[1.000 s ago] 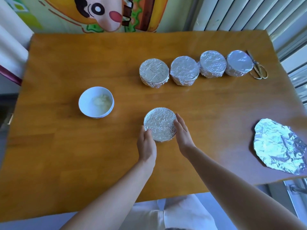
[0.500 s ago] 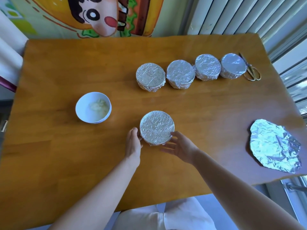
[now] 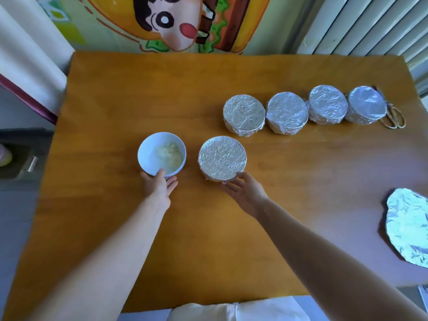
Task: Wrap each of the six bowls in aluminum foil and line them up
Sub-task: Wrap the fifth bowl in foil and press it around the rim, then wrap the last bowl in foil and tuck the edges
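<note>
Now the fifth wrapped bowl (image 3: 222, 157) sits in the middle of the table (image 3: 115, 100). It is just near and left of the left end of the row of four wrapped bowls (image 3: 287, 111), close to it but not yet in line. A moment ago it stood nearer the person with a hand on either side, so it has been slid far-ward toward the row. The right hand (image 3: 247, 193) is spread flat, fingers straight, with only the fingertips (image 3: 238, 177) touching the foil at the bowl's near edge, pushing rather than holding.

The left hand (image 3: 159, 186) has left that bowl and gone to the unwrapped white bowl (image 3: 162, 154), just left of it, which has some pale food inside. The thumb tip lies at the bowl's near rim and the fingers stretch fairly straight along its wall; no closed grasp shows.

So five bowls look done and the sixth is being fetched. The fifth probably needs one more nudge to join the line. The loose foil sheet (image 3: 407, 228) waits at the right edge, well apart from the white bowl. Scissors (image 3: 393, 117) lie just past the row's right end.
</note>
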The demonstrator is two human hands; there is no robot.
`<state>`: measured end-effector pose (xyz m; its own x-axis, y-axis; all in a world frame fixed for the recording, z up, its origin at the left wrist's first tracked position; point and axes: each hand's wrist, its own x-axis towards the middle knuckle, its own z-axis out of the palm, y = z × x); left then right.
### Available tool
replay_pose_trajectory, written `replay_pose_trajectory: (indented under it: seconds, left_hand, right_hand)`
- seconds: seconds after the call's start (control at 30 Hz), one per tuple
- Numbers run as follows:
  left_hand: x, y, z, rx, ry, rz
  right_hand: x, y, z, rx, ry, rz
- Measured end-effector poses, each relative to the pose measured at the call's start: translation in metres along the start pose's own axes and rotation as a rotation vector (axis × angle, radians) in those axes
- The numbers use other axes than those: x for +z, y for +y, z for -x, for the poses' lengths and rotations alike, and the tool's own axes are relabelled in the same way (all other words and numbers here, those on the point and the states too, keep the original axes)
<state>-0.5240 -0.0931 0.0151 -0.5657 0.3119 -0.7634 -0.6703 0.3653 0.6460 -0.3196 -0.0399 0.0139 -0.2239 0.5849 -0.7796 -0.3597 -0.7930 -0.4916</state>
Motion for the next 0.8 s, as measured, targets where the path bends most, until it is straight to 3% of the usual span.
replay_pose_trajectory:
  seconds: [0.4,0.63,0.8]
  left_hand:
    - [-0.034,0.021,-0.014,0.02,0.057,-0.079]
    - [-0.045,0.021,-0.012,0.026,0.034,-0.066]
    - [-0.057,0.011,-0.002,0.008,0.026,-0.076]
  right_hand:
    - [0.083,0.005,-0.04,-0.04,-0.082,-0.065]
    - [0.106,0.004,-0.062,-0.059,-0.118,0.023]
    - [0.094,0.013,-0.049,0.025,-0.08,0.156]
